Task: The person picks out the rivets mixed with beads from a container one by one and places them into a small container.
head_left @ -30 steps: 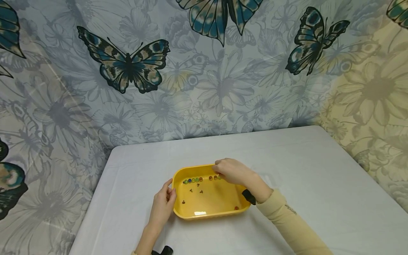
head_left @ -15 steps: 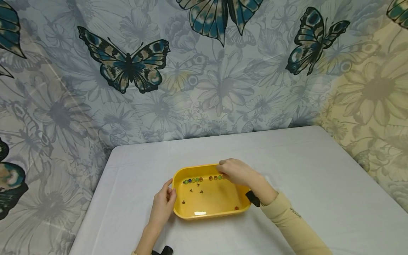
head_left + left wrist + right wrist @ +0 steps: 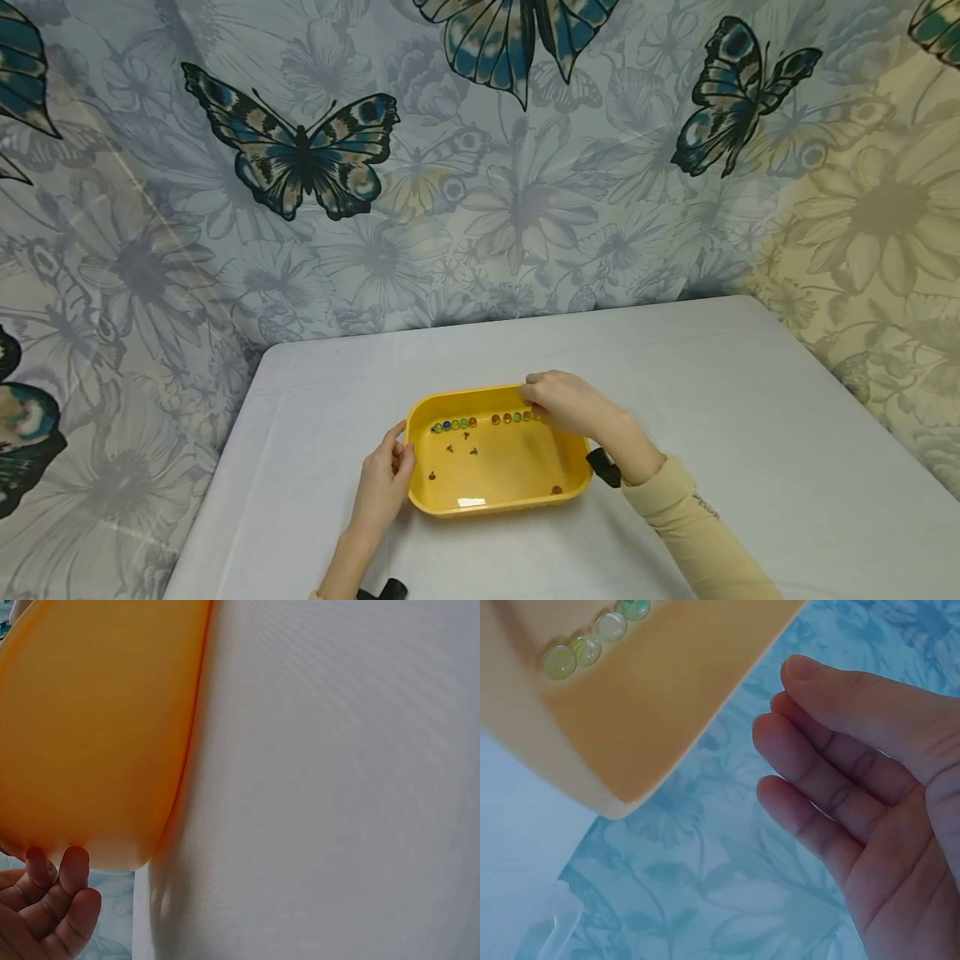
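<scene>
A: State the position of the yellow tray (image 3: 495, 475).

B: It rests flat on the white worktop (image 3: 750, 433), near the middle of the front half, long side facing the person.

A: Left hand (image 3: 384, 487)?

B: It sits at the tray's left end. The head view shows the thumb and fingers (image 3: 71, 866) against the outer wall and rim at the near-left corner; the left wrist view shows the fingertips touching the underside edge of the wall. The fingers are lightly curled round the corner, holding it.

A: Right hand (image 3: 566, 404)?

B: It lies over the far-right corner of the tray, above the rim. In the right wrist view the fingers (image 3: 817, 772) are close together, gently bent, and hold nothing; they are apart from the tray wall.

A: Contents?

B: A row of small marbles (image 3: 454, 424) runs along the inside of the far wall, with a second short group (image 3: 517, 417) just beside the right fingertips. A few small dark pieces (image 3: 465, 446) lie on the tray floor, and one marble (image 3: 557, 490) sits at the near-right corner.
</scene>
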A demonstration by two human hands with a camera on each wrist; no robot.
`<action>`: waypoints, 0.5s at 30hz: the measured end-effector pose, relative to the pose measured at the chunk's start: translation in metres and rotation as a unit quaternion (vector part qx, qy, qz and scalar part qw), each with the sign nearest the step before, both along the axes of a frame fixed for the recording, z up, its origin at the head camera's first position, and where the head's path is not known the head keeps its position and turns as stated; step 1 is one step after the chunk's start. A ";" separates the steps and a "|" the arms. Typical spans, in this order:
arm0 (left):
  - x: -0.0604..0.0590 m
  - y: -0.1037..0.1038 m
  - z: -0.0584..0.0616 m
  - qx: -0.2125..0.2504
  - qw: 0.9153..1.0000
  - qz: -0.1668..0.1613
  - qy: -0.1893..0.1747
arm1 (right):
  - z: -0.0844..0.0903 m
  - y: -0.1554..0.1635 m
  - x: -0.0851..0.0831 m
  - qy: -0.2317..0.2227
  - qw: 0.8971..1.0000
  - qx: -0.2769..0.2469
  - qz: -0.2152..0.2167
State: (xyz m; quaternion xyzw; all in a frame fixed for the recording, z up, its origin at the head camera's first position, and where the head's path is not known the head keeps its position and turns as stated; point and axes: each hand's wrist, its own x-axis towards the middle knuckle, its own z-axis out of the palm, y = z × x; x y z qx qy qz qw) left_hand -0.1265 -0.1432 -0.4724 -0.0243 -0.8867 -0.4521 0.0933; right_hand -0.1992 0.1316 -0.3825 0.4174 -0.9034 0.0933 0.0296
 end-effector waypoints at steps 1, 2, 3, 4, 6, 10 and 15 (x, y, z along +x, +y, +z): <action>0.000 0.000 0.000 0.000 1.000 0.000 -0.001 | 0.000 0.001 0.000 -0.002 1.000 -0.001 -0.001; 0.000 0.000 0.000 0.000 1.000 0.000 -0.001 | 0.001 0.002 0.000 -0.003 1.000 -0.003 -0.002; 0.000 0.000 0.000 -0.001 1.000 0.001 -0.002 | 0.001 0.003 0.000 -0.004 1.000 -0.005 -0.003; 0.000 0.000 0.000 -0.001 1.000 0.001 -0.002 | 0.000 0.003 0.000 -0.005 1.000 -0.007 -0.004; 0.000 -0.001 0.000 -0.001 1.000 0.001 -0.002 | 0.000 0.005 0.001 -0.006 1.000 -0.010 -0.006; 0.000 -0.001 -0.001 -0.002 1.000 0.000 0.000 | 0.001 0.009 0.001 -0.003 1.000 -0.016 -0.007; 0.000 0.000 -0.001 -0.004 1.000 0.001 0.001 | 0.001 0.014 0.003 0.006 1.000 -0.018 -0.012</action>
